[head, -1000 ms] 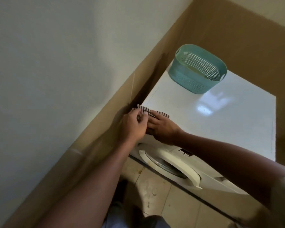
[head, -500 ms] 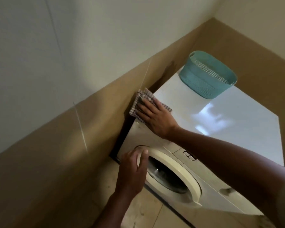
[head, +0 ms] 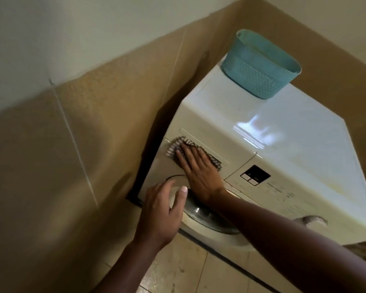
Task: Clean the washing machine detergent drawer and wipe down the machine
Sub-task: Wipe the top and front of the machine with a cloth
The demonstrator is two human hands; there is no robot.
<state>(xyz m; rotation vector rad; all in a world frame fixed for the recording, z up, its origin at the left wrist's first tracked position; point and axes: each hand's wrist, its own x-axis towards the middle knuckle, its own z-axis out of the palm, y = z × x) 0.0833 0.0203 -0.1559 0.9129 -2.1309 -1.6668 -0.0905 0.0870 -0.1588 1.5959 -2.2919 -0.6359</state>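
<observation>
Since half a second ago the right hand [head: 199,170] and the checked cloth [head: 173,148] have come down from the top left corner of the washing machine [head: 283,134] onto its front face. The left hand [head: 163,212] stays on the rim of the round door [head: 201,214]. Right hand: fingers straight, flat, pressing the cloth against the lower edge of the detergent drawer [head: 207,142]. Left hand: fingers relaxed and spread, holding nothing. The cloth's long axis runs along the drawer front, upper left to lower right in view. The drawer front sits flush in the panel, left of the control panel [head: 255,175]. A teal basket [head: 260,66] stands on the machine's glossy white top at the back. Tan wall tiles [head: 82,144] close the corner, with pale floor tiles [head: 188,271] below.
</observation>
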